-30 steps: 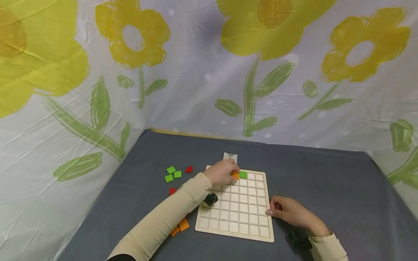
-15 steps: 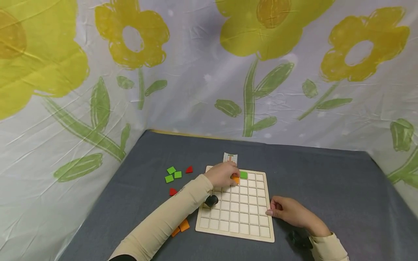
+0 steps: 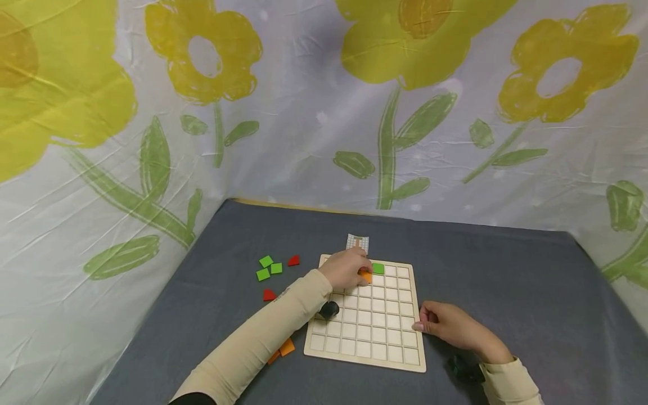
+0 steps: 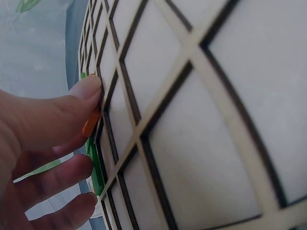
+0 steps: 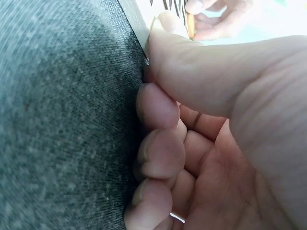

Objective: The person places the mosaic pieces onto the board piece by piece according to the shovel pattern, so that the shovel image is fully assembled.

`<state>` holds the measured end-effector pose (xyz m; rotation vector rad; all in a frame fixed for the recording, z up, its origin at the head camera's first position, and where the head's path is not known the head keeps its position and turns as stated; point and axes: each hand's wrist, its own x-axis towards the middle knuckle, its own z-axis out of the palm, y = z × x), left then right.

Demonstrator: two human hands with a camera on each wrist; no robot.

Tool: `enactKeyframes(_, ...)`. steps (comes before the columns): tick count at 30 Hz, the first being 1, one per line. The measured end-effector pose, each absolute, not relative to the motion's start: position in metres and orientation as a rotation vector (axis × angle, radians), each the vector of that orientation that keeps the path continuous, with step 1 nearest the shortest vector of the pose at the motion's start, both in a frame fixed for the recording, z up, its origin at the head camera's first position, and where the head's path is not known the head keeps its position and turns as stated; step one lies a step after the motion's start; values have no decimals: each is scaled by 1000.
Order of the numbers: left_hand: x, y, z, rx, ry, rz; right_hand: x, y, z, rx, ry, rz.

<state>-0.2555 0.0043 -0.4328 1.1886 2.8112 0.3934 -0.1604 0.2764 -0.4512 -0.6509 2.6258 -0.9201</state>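
- From my end, what matters most is the square orange tile (image 3: 365, 277): it sits between the left hand's thumb and fingers, over the far part of the pale wooden grid board (image 3: 364, 362), just nearer me than the square green tile (image 3: 378, 269) and to its left.
- I make out no long axis on the orange tile; the left hand (image 3: 346, 267) is on it, the right hand well apart.
- The left hand pinches that tile, thumb on the near side — the lower fingers stand loose and spread. Whether the tile is seated in a cell, I cannot tell.
- The left arm, in its beige sleeve (image 3: 253, 332), slants up from lower left across the board's left side.
- The right hand (image 3: 448, 324) grips the board's right edge, thumb tip on the rim, other fingers curled beside it on the dark grey cloth (image 3: 496, 270).
- Beyond the left hand lies a small printed card (image 3: 358, 243) — partly covered from my view.
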Motion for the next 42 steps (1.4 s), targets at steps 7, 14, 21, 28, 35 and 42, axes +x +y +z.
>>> enactKeyframes(7,-257,6,-436,1181,2844,401,-160,277,-451,-650,2634,-925)
enactKeyframes(14,-258,6,-438,1156,2834,445,-160,277,-451,-670,2637,-938)
enactKeyframes(21,-256,5,-437,1147,2826,461,-161,277,-452,-653,2634,-932)
enactKeyframes(28,-255,3,-438,1123,2800,504,-161,276,-452,-644,2630,-931)
enactKeyframes(35,-252,1,-439,1120,2803,514,-161,277,-452,-662,2638,-936)
enactKeyframes(42,-249,-1,-438,1134,2800,493,-161,277,-452,-663,2627,-941)
